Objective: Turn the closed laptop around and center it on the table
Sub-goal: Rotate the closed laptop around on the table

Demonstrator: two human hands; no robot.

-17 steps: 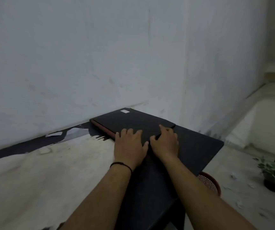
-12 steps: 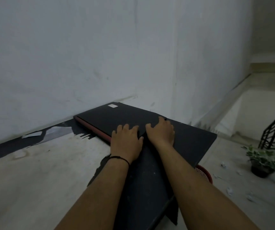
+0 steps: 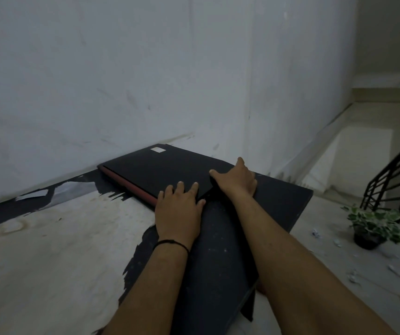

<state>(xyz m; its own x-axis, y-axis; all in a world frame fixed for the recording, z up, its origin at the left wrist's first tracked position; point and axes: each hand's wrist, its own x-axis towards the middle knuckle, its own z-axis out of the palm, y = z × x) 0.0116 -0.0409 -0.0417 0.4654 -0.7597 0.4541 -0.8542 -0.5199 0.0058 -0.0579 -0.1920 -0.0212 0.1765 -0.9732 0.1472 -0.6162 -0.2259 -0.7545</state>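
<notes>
Head view: closed black laptop (image 3: 160, 171) with a red strip along its left edge and a small pale sticker (image 3: 158, 149) near the far corner, lying flat at the far end of a black desk (image 3: 283, 204) with a peeling, worn pale surface, close against a whitish wall (image 3: 145, 68). Left hand (image 3: 178, 207), thin black band (image 3: 172, 243) at the wrist, laid flat and unclenched, fingertips on the lid at the laptop's near corner, palm on the desk. Right hand (image 3: 236, 181) spread loose at the laptop's right edge, thumb on the lid, remaining fingers past the edge toward the desk; grip under the edge impossible to tell. Off to the right, on the littered floor, a small potted plant with variegated leaves (image 3: 373, 222) beside a black metal stair railing (image 3: 394, 175).
</notes>
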